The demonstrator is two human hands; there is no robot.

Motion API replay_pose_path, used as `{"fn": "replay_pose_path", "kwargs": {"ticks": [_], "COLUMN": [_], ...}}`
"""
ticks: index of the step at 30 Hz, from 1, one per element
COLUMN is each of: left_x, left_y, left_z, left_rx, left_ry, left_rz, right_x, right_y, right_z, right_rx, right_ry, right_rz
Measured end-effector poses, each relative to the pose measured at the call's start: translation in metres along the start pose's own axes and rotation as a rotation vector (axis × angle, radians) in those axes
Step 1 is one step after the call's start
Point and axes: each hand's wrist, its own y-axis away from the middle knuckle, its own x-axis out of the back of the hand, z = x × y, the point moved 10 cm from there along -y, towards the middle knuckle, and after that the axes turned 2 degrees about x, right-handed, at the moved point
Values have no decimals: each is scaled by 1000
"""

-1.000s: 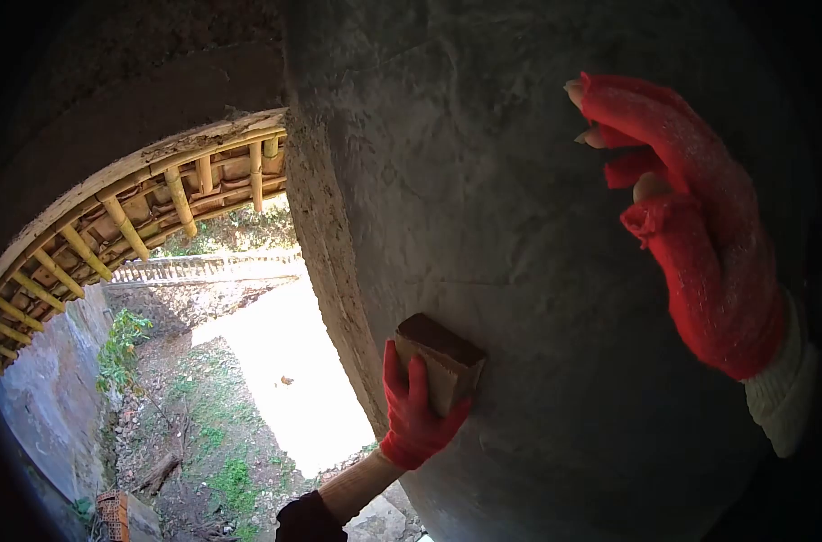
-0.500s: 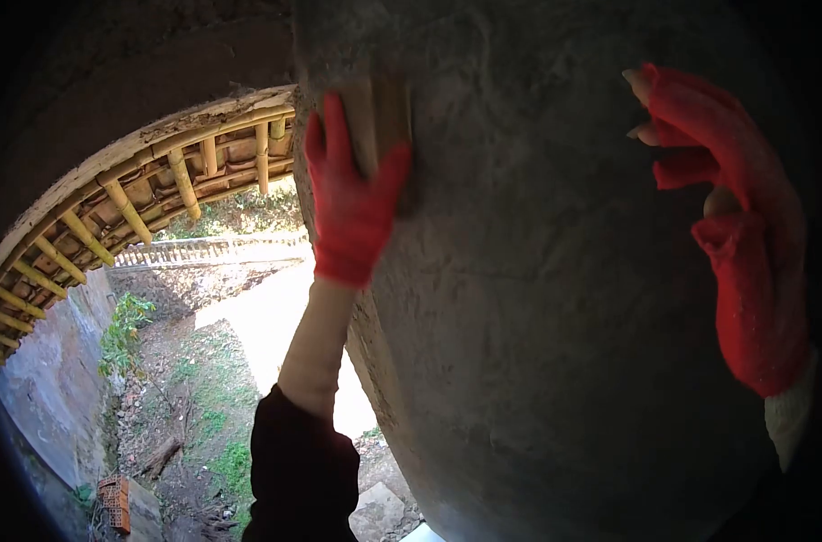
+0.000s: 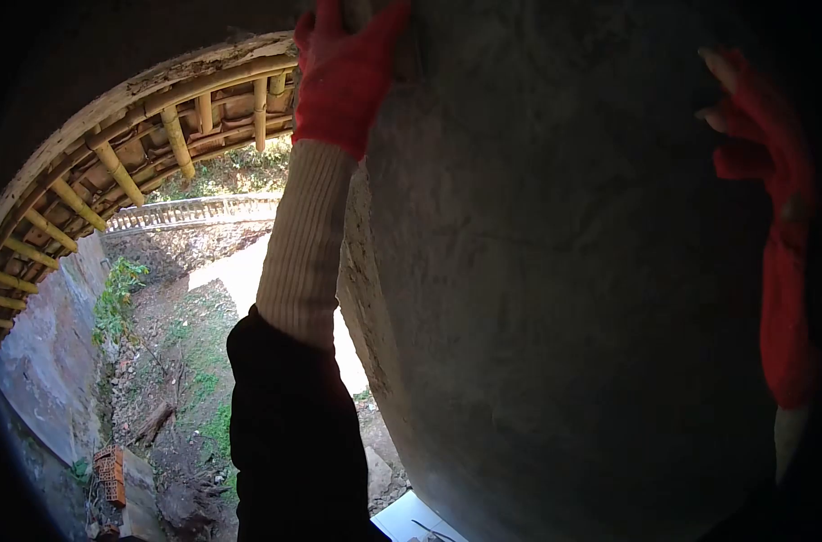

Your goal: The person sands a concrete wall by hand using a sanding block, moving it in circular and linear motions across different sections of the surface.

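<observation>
My left hand [image 3: 346, 86], in a red glove, reaches up the grey plastered wall [image 3: 519, 298] beside its left edge. It grips a flat wooden block [image 3: 358, 12] pressed to the wall; the block is dim, and the top of the frame cuts off the fingertips. Over on the right, my right hand [image 3: 776, 181] is held up close to the wall in a red glove with bare fingertips poking out. Its fingers are apart and hold nothing.
Rough wall edge [image 3: 366, 280] borders an opening on the left. Outside are a bamboo-and-tile roof [image 3: 131, 149], a white balustrade [image 3: 194, 210], a green shrub [image 3: 119, 294] and stacked hollow bricks [image 3: 109, 474]. A white surface [image 3: 415, 519] shows at the bottom.
My left hand has slid upward with the wooden block, partly leaving the frame. My right hand has shifted right, and the view has moved slightly.
</observation>
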Motion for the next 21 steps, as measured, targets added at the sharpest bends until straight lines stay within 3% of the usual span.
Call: {"fn": "replay_pose_path", "kwargs": {"ticks": [1, 2, 4, 6, 9, 11, 14, 17, 18, 20, 21], "left_x": [-3, -4, 4, 8, 15, 19, 23, 20, 19, 15, 12], "left_y": [5, 19, 76, 180, 380, 444, 379, 295, 272, 250, 248], "left_z": [15, 16, 6, 32, 64, 64, 38, -28, -29, 14, 47], "left_rx": [-150, -142, 138, 96, 215, 382, 379, 779, 780, 524, 492], "left_ry": [-197, -204, 80, 31, 81, 139, 61, 155, 187, -17, 46], "left_rz": [6, -8, 10, -85, -213, -271, -248, -83, -27, -34, -60], "right_x": [2, 7, 15, 23, 28, 32, 38, 41, 41, 42, 43], "right_y": [0, -1, -1, -4, -10, -12, -20, -22, -23, -26, -24], "right_z": [9, 15, 13, 11, 9, 12, 12, 11, 12, 13, 14], "right_rx": [-31, -36, 70, 66, 48, 36, 27, 31, 30, 31, 28], "right_ry": [-41, -55, -75, -55, -19, -3, 21, 28, 28, 36, 40], "right_rz": [-6, -15, -93, -119, -127, -116, -111, -105, -105, -109, -108]}}
